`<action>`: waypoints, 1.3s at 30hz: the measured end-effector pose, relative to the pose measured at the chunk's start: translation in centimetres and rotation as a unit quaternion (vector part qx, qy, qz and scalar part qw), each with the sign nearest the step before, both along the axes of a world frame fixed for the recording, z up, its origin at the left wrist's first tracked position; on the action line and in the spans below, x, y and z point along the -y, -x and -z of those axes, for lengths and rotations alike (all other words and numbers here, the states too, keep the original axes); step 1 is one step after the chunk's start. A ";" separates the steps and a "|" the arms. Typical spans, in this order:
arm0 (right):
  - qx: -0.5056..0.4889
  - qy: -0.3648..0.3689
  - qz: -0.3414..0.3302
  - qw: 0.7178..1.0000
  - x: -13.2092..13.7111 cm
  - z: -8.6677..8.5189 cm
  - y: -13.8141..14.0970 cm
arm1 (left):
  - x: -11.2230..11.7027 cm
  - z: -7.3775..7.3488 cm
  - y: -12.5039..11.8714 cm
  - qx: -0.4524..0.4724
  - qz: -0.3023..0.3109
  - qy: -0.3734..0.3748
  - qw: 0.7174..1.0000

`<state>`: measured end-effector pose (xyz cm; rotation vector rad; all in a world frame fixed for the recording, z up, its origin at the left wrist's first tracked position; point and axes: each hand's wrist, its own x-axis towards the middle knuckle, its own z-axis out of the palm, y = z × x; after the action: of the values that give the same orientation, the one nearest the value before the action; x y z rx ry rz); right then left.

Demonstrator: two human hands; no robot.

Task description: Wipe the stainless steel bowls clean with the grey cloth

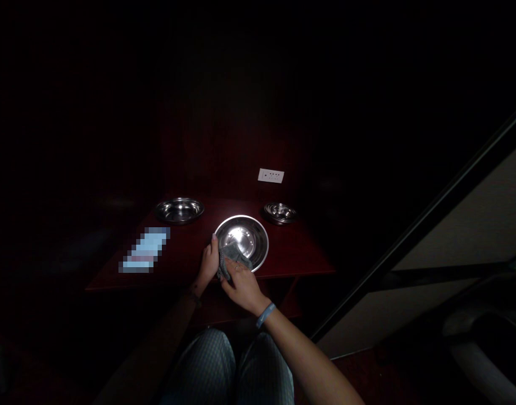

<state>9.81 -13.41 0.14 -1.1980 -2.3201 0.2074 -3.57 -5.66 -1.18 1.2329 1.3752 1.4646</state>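
Observation:
A shiny steel bowl point(260, 239) sits near the front edge of a dark red table, tilted a little toward me. My left hand point(208, 261) grips its left rim, thumb up along the edge and the other fingers hidden. A grey cloth point(238, 253) lies bunched over the bowl's near left side. My right hand point(243, 284) presses that cloth against the inside of the bowl, its fingers wrapped into the fabric. At the back left stands a wide steel dish point(180, 211), and at the back right are smaller steel dishes point(280, 212), seemingly stacked. Neither hand touches those.
The red table point(177, 264) ends just in front of my knees. A blurred, light blue flat item point(146, 250) lies on its left. A white socket plate point(271, 175) is on the wall behind. To the right, a dark slanting frame edge point(380, 256) rises beside a pale panel.

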 end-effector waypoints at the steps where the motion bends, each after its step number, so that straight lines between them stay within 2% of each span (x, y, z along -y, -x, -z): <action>1: 0.004 -0.003 -0.003 1.000 0.1 0.1 -0.2 | 0.0 0.1 0.0 0.002 -0.003 0.003 1.000; 5: 0.034 -0.010 0.000 0.999 0.6 0.0 -1.6 | -0.2 0.3 0.0 -0.003 0.010 0.009 1.000; 11: 0.042 0.008 0.002 0.999 1.1 -1.1 -5.0 | 0.0 -0.1 -0.2 0.009 0.033 0.013 0.999; 14: -0.010 0.015 0.009 1.000 1.3 -1.4 -5.9 | 0.3 -0.5 -0.2 0.008 0.022 0.018 1.000; 17: -0.127 0.028 0.040 0.991 1.6 -1.4 -5.8 | 0.5 -0.7 -0.1 0.007 0.024 0.014 1.000; 20: -0.274 0.055 0.112 0.954 1.4 -1.0 -5.5 | 0.5 -0.6 -0.1 0.003 0.020 0.013 1.000; 23: -0.427 0.087 0.160 0.886 0.4 -0.5 -5.6 | 0.4 -0.4 0.0 -0.003 0.016 0.007 1.000; 27: -0.593 0.165 0.140 0.776 -0.6 0.0 -6.3 | 0.3 -0.3 0.0 -0.001 0.020 0.007 1.000; 30: -0.653 0.216 0.118 0.716 -0.7 0.0 -6.7 | 0.3 -0.4 0.0 -0.001 0.015 0.002 1.000; 32: -0.672 0.226 0.110 0.696 -0.7 0.0 -6.9 | 0.4 -0.5 0.0 0.003 0.018 0.002 1.000; 35: -0.684 0.203 0.126 0.690 -0.9 0.2 -6.9 | 0.6 -0.6 0.0 0.005 0.026 0.006 1.000; 37: -0.680 0.176 0.149 0.696 -1.4 0.6 -7.1 | 0.6 -0.6 0.0 0.003 0.027 0.005 1.000; 39: -0.657 0.148 0.175 0.718 -2.1 1.1 -7.4 | 0.7 -0.6 0.0 0.001 0.028 0.006 1.000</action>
<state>17.26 -11.31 -0.96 -1.0154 -0.7949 0.9518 -3.58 -6.32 -0.54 1.2516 1.3350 1.4159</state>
